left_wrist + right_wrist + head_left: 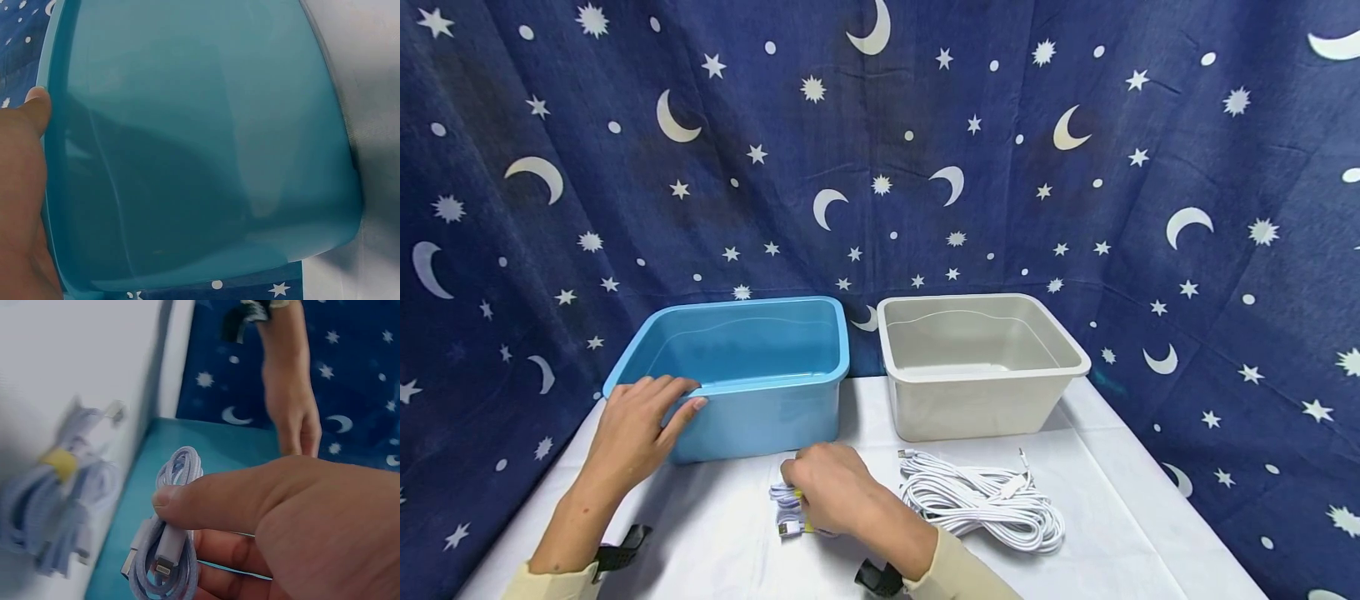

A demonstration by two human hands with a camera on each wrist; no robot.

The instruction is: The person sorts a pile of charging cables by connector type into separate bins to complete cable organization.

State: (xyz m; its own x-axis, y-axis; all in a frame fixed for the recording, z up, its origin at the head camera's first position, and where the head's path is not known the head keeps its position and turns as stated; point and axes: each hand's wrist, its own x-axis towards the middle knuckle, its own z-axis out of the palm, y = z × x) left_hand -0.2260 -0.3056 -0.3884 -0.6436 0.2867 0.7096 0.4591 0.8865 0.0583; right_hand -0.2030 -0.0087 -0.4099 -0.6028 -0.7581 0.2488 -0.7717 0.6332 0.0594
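Observation:
My left hand [636, 425] grips the near rim of the blue plastic bin [752, 421], fingers over the edge and thumb along the outer side. In the left wrist view the thumb lies at the rim beside the bin's smooth wall [187, 156]. My right hand [838, 487] is low over the table in front of the bin. It pinches a small coiled lavender charging cable [178, 531] between thumb and fingers, its plug ends showing. Close by on the table lies another lavender cable bundle [81, 481] with a yellow tie, partly covered by the hand in the head view.
A beige bin [977, 408] stands right of the blue one. In front of it lies a large coil of white cable [985, 504]. A white cloth [1120, 500] covers the table, and a dark blue curtain [910, 167] with moons and stars hangs behind.

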